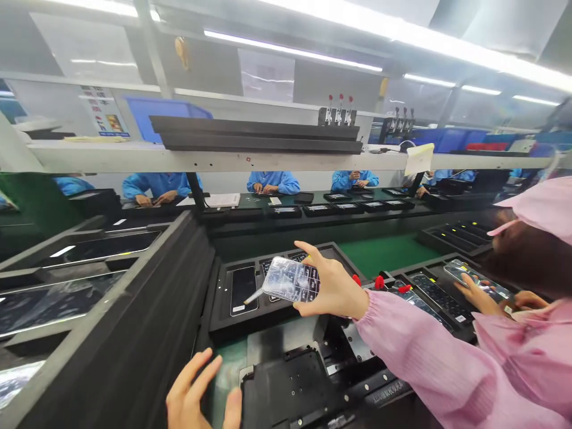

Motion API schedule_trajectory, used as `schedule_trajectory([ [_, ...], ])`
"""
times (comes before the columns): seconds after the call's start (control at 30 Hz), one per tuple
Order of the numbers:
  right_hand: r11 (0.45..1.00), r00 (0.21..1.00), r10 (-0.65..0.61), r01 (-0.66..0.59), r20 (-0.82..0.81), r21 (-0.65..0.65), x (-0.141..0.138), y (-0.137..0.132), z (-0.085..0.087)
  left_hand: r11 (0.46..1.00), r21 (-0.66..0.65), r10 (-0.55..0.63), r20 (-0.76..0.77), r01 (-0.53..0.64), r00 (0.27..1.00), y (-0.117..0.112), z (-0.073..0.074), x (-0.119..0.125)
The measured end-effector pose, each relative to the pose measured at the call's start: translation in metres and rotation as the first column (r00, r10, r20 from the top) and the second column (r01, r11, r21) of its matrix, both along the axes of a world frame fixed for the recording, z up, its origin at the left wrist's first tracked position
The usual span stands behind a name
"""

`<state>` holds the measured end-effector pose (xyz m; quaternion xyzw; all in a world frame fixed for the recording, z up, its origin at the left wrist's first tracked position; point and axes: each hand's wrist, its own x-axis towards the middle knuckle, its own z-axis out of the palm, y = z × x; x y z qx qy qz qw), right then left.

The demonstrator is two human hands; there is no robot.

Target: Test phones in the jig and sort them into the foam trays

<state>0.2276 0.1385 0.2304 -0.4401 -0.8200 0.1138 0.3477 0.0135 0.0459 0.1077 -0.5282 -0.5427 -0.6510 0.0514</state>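
My right hand [333, 289], in a pink sleeve, is closed on a keypad phone [290, 279] wrapped in shiny clear film and holds it flat in the air. Below it lies a black tray [223, 319] with a dark-screened phone [243, 289] in one slot. My left hand [196, 396] is at the bottom edge with its fingers spread and nothing in it. It rests by the green belt, just left of a black fixture [290, 393].
A tall slanted stack of black trays [134, 333] fills the left. A co-worker in pink at the right holds another phone [476, 277] over a tray of keypads [440, 298]. Red-knobbed clamps [379, 281] stand behind the fixture. Workers in blue sit across the far belt.
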Motion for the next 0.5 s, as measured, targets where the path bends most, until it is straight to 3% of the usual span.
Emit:
schedule_trajectory([
  [0.07, 0.997, 0.997, 0.009, -0.015, -0.082, -0.070, 0.002, 0.006, -0.005, 0.988, -0.133, -0.064, 0.096, 0.077, 0.993, 0.020, 0.006, 0.001],
  [0.13, 0.992, 0.988, 0.014, -0.033, -0.151, -0.124, 0.001, 0.009, -0.015, 0.919, -0.296, -0.203, 0.217, 0.262, 0.955, 0.039, 0.004, 0.004],
  [0.23, 0.978, 0.961, 0.012, -0.069, -0.275, -0.195, 0.001, 0.011, -0.027, 0.683, -0.428, -0.425, 0.426, 0.592, 0.799, 0.064, -0.011, 0.014],
  [0.3, 0.962, 0.920, 0.018, -0.122, -0.391, -0.243, 0.001, 0.012, -0.031, 0.525, -0.404, -0.530, 0.534, 0.749, 0.659, 0.076, -0.019, 0.024],
  [0.37, 0.937, 0.864, 0.034, -0.203, -0.503, -0.284, 0.001, 0.013, -0.032, 0.407, -0.328, -0.595, 0.613, 0.853, 0.520, 0.082, -0.020, 0.034],
  [0.43, 0.911, 0.802, 0.039, -0.273, -0.596, -0.308, -0.003, 0.015, -0.034, 0.335, -0.225, -0.611, 0.687, 0.915, 0.393, 0.084, -0.013, 0.042],
  [0.5, 0.895, 0.741, 0.012, -0.307, -0.671, -0.324, -0.008, 0.018, -0.035, 0.310, -0.155, -0.582, 0.749, 0.938, 0.316, 0.081, 0.001, 0.050],
])
